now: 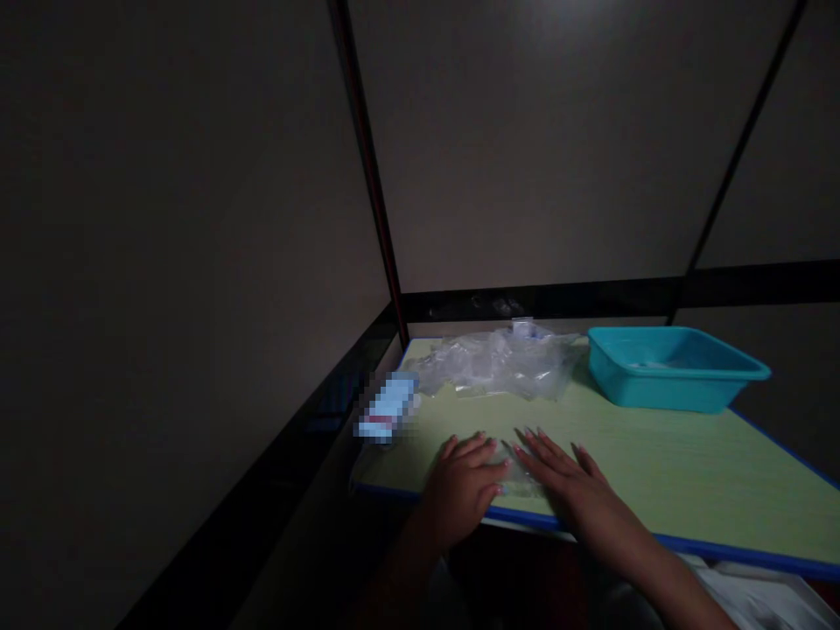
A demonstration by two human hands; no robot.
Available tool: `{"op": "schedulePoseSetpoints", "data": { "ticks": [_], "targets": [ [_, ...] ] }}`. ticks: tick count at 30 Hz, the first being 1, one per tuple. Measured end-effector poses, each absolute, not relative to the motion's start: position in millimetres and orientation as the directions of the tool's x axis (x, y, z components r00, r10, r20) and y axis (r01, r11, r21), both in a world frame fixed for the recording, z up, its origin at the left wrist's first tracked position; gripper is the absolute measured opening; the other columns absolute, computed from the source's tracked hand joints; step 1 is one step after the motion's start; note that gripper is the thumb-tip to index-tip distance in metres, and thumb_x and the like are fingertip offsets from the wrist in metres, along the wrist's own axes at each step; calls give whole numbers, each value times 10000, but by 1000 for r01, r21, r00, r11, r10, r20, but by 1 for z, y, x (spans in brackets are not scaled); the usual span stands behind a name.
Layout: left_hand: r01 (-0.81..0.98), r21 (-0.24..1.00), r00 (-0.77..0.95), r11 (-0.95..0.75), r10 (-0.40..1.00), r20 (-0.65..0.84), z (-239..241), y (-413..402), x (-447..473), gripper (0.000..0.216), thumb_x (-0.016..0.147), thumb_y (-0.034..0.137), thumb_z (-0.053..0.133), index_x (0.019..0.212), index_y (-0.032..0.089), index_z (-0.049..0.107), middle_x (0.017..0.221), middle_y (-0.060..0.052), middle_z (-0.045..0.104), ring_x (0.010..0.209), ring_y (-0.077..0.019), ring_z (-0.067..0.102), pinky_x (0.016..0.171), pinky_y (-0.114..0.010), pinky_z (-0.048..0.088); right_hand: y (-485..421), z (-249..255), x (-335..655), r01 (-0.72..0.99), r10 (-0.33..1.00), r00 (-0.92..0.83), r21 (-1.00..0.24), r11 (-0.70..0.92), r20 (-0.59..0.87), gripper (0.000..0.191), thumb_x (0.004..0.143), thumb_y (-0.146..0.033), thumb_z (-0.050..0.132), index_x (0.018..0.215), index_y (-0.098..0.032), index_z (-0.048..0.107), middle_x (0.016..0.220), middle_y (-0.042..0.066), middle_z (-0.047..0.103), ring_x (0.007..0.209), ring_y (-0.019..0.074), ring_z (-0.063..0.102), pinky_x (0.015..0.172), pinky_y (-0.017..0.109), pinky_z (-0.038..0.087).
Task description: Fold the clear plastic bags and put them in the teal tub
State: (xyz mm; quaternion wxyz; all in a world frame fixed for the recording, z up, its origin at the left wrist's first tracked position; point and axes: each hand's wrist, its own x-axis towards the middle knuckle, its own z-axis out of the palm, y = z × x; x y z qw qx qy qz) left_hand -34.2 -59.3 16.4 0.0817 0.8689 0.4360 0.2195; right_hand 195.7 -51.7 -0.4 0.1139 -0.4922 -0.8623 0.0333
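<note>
Both of my hands rest at the near edge of a pale green table (656, 464). My left hand (463, 486) lies palm down with its fingers stretched out and pointing right. My right hand (557, 472) lies flat too, fingers spread and pointing left. Between and under the fingertips is a small clear plastic bag (515, 468), pressed flat on the tabletop. What the bag contains is too dim to make out.
A heap of clear plastic bags (505, 360) lies at the far side of the table. A teal plastic tub (669, 367) stands at the back right. A blurred light-blue object (388, 407) sits at the left edge. Dark partition walls close in behind and left.
</note>
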Motion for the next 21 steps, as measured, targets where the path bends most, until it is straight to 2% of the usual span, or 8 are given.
{"op": "schedulePoseSetpoints", "data": {
  "ticks": [5,10,15,18,21],
  "targets": [
    [732,347,499,-587,808,313,19,-59,-34,421,826,289,605,1240,336,542,1392,-12,462,1330,-223,339,1091,-473,248,-53,2,195,832,843,-509,-151,533,173,724,815,-41,352,1381,-482,256,1498,4,199,1373,248,181,1022,635,177],
    [736,341,502,-584,810,304,20,-59,-33,305,831,259,598,1128,325,621,1381,-5,476,1329,-222,341,1093,-476,236,-54,5,194,814,825,-544,-144,563,154,668,846,-85,396,1344,-520,298,1498,24,188,1368,283,183,996,677,149],
    [736,319,526,-597,801,284,19,-56,-35,280,851,301,587,1126,341,623,1351,-6,509,1326,-221,353,1078,-495,248,-54,7,194,802,809,-567,-120,585,159,750,796,-6,389,1340,-516,312,1496,33,201,1361,280,215,996,673,150],
    [738,312,523,-598,799,297,17,-55,-37,360,799,366,653,1153,311,614,1350,-32,511,1319,-248,363,1073,-506,260,-55,8,194,797,801,-577,-103,595,160,781,783,13,381,1359,-506,277,1501,29,206,1363,273,226,1001,674,140],
    [744,314,493,-590,802,338,15,-56,-39,445,756,368,698,1178,259,609,1326,-67,532,1306,-265,379,1067,-487,292,-59,11,193,816,820,-547,-113,567,167,806,788,18,352,1405,-470,175,1512,18,186,1373,257,208,1017,658,144]
  ]
}}
